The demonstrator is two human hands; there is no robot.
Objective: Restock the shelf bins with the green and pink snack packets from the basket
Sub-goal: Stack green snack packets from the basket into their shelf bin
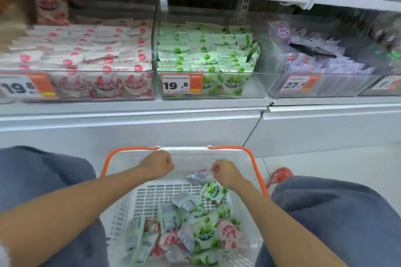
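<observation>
Packets [195, 234] in green and pink wrappers lie heaped at the near end of a white basket [156, 197] with orange handles, which sits on the floor between a crouching person's knees in blue-grey trousers [43, 171]. Both bare arms reach over the basket toward its far rim. The left hand [159, 165] is curled into a fist just below that rim, with nothing visible in it. The right hand [226, 172] is also curled; a single pink packet [198, 176] shows just beside its fingers, blurred, and whether the hand holds it cannot be told. One green packet [213, 193] lies apart from the heap, just under the right wrist. On the shelf [130, 106] above, three clear bins stand side by side: the pink bin [97, 86] at left, filled with rows of pink packets; the green bin [256, 86] in the middle, stacked with green packets and with a bare gap at its right end; and a bin of purple packets [325, 67] at right. An orange price tag [181, 85] reading 19.8 is fixed to the green bin's front. A red shoe [281, 175] shows on the floor to the right of the basket.
</observation>
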